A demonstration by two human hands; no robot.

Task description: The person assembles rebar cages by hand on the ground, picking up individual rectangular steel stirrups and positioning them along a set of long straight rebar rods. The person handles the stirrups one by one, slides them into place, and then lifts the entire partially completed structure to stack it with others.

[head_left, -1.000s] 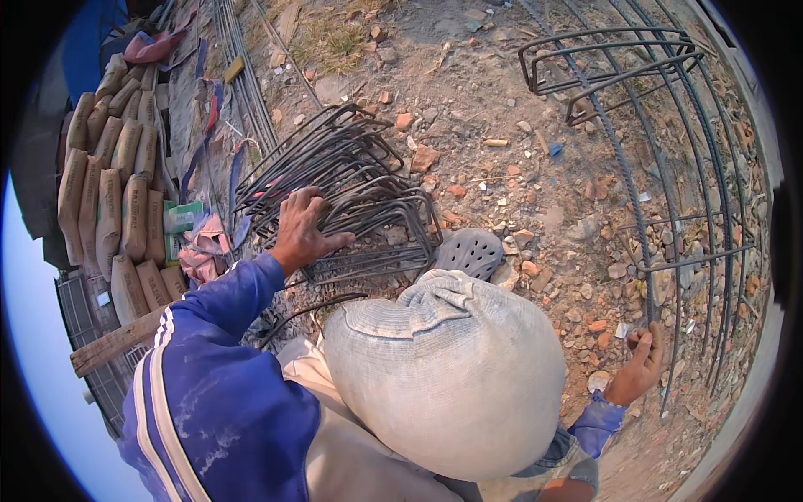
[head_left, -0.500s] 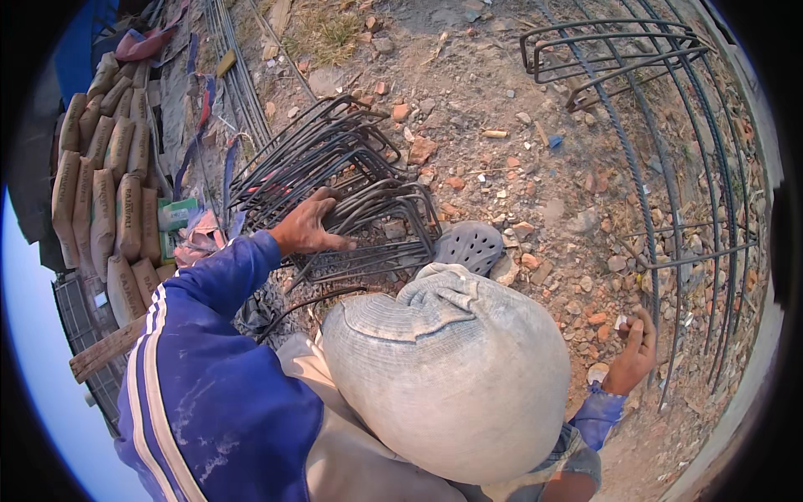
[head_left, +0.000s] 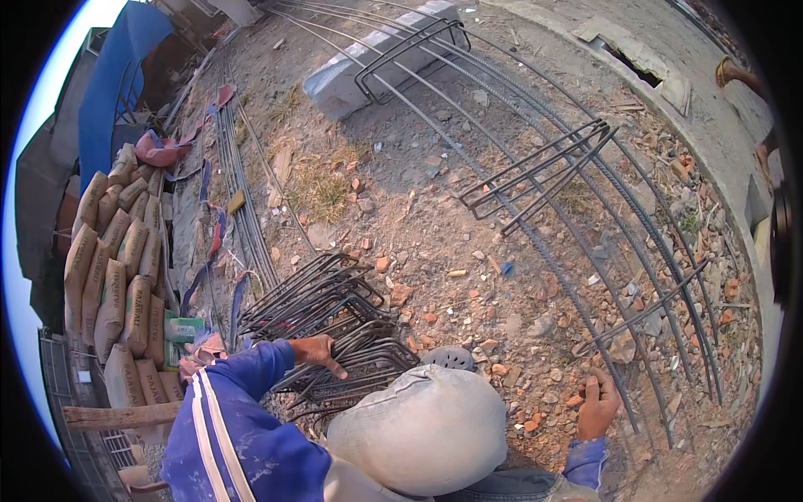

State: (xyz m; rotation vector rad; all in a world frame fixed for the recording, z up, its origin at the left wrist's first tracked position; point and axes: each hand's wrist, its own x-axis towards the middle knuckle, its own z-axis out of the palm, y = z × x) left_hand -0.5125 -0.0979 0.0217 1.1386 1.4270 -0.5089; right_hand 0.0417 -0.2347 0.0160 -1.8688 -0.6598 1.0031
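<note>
My left hand [head_left: 319, 353] rests on the near part of a pile of bent steel stirrups [head_left: 372, 356], thumb spread away from the fingers. The stirrups are dark rectangular loops, stacked at a slant. Beside the near ends of long rebar rods [head_left: 577, 309], my right hand [head_left: 597, 406] is held low over the rubble with fingers curled inward. Whatever lies between those fingertips is too small to make out. My pale-trousered knee [head_left: 418, 431] rises between the hands, with a grey perforated clog [head_left: 449, 358] showing beyond it.
Rectangular stirrups [head_left: 539, 180] surround the rods, whose far part lies over a pale block [head_left: 339, 88]. Stacked brown sacks [head_left: 113, 301] stand at left, near a wooden plank [head_left: 117, 417]. Straight bars [head_left: 242, 192] lie on the ground. Another person's leg [head_left: 743, 79] shows at far right.
The view has tilted up and swung right, showing more of the rods and the block. My left hand stays on the stirrups; my right hand remains curled beside the rod ends.
</note>
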